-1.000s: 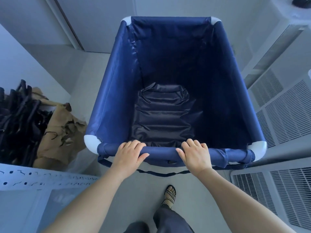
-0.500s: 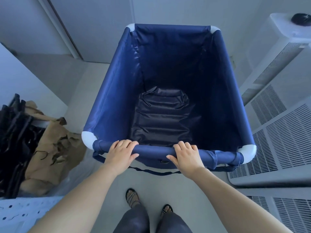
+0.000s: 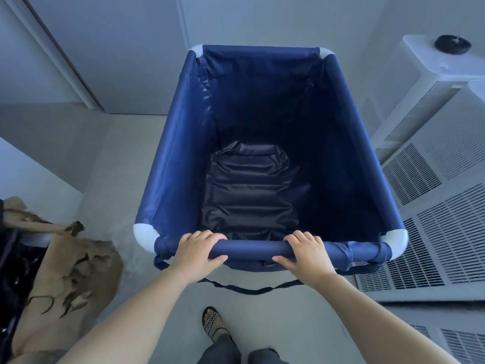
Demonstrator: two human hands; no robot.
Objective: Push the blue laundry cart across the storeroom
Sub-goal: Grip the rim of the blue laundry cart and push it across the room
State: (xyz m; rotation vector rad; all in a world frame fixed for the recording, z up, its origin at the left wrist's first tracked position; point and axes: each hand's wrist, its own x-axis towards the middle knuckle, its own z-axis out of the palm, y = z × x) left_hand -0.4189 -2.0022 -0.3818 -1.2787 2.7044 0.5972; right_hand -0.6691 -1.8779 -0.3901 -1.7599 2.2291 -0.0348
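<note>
The blue laundry cart [image 3: 262, 153] stands on the pale floor [image 3: 112, 153] straight ahead of both hands, its open top facing up. Its cloth walls slope down to a dark, creased bottom panel [image 3: 249, 195], and nothing else lies inside. White plastic corner caps [image 3: 143, 235] mark the rim's corners. The near rim is a padded blue bar [image 3: 252, 249] running crosswise between the two near caps.

The left hand [image 3: 196, 252] is wrapped around this bar toward its left end, fingers curled over the top into the cart and thumb pressed against the near side. The right hand [image 3: 305, 254] holds the same bar toward its right end in the same manner, thumb pointing inward. The two hands are well apart, with bare bar between them. Both forearms reach in from the bottom edge.

Below the hands a dark strap [image 3: 252, 289] sags in a loop from under the bar. Nearer the body, a foot in a woven sandal [image 3: 214, 324] stands on the floor, with dark trouser legs at the bottom edge.

Out beyond the left hand, crumpled brown paper [image 3: 68, 279] is heaped beside dark items cut off by the frame. Out beyond the right hand, white units with slatted vents [image 3: 430, 248] stand close to the cart's side; a small dark round object [image 3: 452, 43] sits on top of the farthest one. Ahead of the cart rise plain pale walls [image 3: 131, 48].
</note>
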